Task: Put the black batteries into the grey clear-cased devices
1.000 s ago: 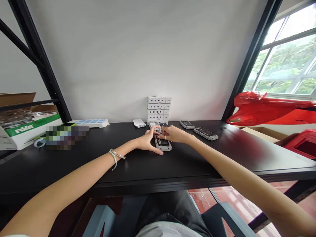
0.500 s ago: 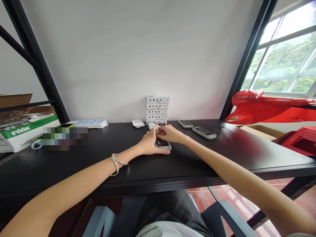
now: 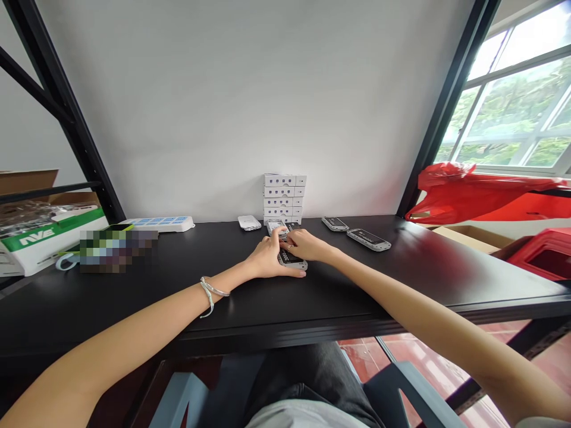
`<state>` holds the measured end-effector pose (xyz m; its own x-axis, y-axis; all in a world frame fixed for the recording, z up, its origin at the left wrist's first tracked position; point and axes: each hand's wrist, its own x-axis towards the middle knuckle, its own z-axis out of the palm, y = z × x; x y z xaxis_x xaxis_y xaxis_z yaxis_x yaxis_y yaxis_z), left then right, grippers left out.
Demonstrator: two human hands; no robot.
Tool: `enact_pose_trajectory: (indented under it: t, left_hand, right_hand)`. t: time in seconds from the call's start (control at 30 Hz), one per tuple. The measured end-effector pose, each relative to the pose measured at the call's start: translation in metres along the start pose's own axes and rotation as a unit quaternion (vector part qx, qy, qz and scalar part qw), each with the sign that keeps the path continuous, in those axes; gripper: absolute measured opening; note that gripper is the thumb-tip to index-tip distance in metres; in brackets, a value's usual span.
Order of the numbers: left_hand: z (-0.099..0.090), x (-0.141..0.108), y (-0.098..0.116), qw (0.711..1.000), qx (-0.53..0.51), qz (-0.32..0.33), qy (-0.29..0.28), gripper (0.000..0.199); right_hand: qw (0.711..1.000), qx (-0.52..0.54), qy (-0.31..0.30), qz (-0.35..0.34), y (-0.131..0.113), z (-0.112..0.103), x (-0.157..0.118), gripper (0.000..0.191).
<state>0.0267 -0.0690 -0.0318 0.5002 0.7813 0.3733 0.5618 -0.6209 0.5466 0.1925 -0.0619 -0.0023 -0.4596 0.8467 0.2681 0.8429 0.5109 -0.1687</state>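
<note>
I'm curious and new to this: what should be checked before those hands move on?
Grey rugged handheld device lying flat on black tabletop: ok.
Left hand and right hand both over it: ok.
Firm grip on it: cannot tell, fingers hide that.
Its screen lit: cannot tell.
Stack of white cardboard boxes standing upright: ok.
Farther grey handheld device clear of both hands: ok.

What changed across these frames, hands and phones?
The left hand slid right, thumb now along the near edge of the grey rugged phone; the right hand came down onto it. The stacked white boxes and two other phones stayed put.
</note>
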Motion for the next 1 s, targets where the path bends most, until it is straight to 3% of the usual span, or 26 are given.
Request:
enact_pose_trajectory:
  t: [0.23, 0.4, 0.6, 0.73, 1.0]
  left_hand:
    - [-0.006, 0.003, -0.007, 1.000, -0.028, -0.001, -0.003, 0.118]
    - [-0.005, 0.000, -0.005, 0.999, -0.034, 0.011, 0.002, 0.115]
    - [-0.008, -0.002, -0.001, 0.999, -0.029, 0.016, -0.010, 0.113]
    - [-0.007, -0.004, 0.003, 1.000, -0.013, 0.023, -0.014, 0.111]
    - [-0.004, -0.004, 0.011, 0.999, 0.020, 0.027, -0.028, 0.113]
  right_hand:
    - [0.999, -0.009, 0.031, -0.035, -0.003, 0.001, 0.000, 0.018]
    - [0.996, -0.017, 0.027, -0.084, 0.001, -0.002, 0.000, 0.022]
    - [0.998, 0.025, 0.025, -0.046, 0.003, -0.001, 0.002, 0.015]
    - [0.997, 0.032, 0.023, -0.059, 0.004, 0.004, 0.005, 0.014]
    - [0.999, 0.032, -0.006, -0.033, 0.003, 0.017, 0.007, 0.022]
